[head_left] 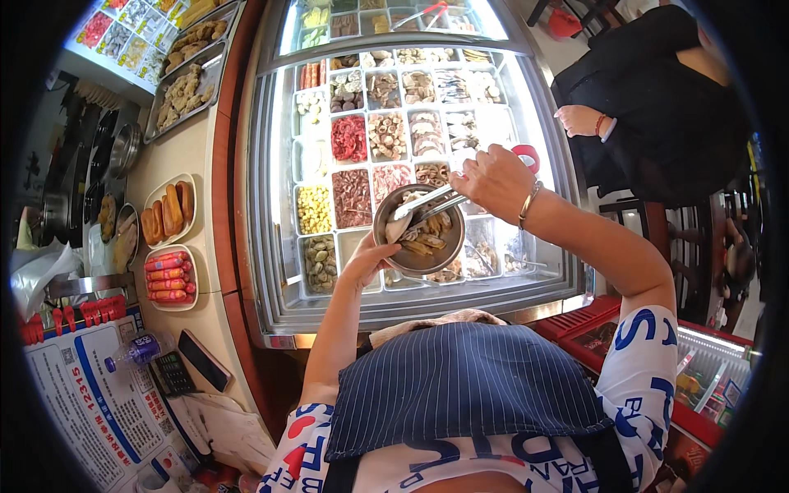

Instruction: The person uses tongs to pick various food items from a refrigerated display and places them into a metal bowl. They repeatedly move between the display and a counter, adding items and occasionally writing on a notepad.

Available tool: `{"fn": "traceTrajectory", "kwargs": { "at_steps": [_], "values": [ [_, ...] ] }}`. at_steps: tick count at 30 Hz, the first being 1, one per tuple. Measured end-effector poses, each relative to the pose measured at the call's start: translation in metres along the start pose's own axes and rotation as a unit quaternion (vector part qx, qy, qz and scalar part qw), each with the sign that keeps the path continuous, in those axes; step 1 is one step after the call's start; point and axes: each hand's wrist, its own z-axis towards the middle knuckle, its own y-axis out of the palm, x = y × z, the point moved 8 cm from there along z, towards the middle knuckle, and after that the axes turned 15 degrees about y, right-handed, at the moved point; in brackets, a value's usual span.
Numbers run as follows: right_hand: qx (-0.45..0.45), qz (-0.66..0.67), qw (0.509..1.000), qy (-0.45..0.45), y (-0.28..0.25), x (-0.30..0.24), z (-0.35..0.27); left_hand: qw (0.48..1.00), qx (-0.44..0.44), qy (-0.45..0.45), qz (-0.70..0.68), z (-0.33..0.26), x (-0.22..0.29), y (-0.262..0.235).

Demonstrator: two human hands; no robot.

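Observation:
My left hand (367, 259) grips the left side of a round metal bowl (398, 258), its fingers wrapped on the rim. Pale and brownish pieces of food lie in the bowl. In my right hand (497, 181) are metal tongs (437, 199), whose tips reach down into the bowl among the pieces. Both hands are over a lit display case (271, 197) with rows of white trays. Around the bowl are dark red sliced meat (352, 197), yellow corn (314, 210) and dark shellfish-like pieces (319, 261). The bowl hides some trays below it.
On the left counter (215, 324) stand a tray of browned sticks (168, 212), a tray of red-wrapped sausages (169, 278), a phone (205, 360) and a bottle (136, 352). A person in black (649, 107) stands beyond the case at right. A red freezer (690, 361) is behind my right elbow.

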Motion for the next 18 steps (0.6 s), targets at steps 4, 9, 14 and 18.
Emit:
{"fn": "traceTrajectory", "kwargs": {
  "at_steps": [4,9,14,18],
  "values": [
    [-0.015,0.038,0.999,0.035,-0.02,0.009,-0.013,0.997,0.018,0.009,-0.074,-0.014,-0.003,0.002],
    [-0.074,0.111,0.984,0.121,-0.027,0.025,-0.054,0.987,0.095,0.063,-0.114,-0.025,-0.006,-0.019],
    [-0.324,0.277,0.856,0.291,0.045,0.009,-0.128,0.972,0.159,0.102,-0.142,-0.044,-0.005,-0.044],
    [-0.348,0.566,0.618,0.421,0.113,-0.055,-0.202,0.965,0.185,0.116,-0.143,-0.065,-0.014,-0.069]
  ]
}}
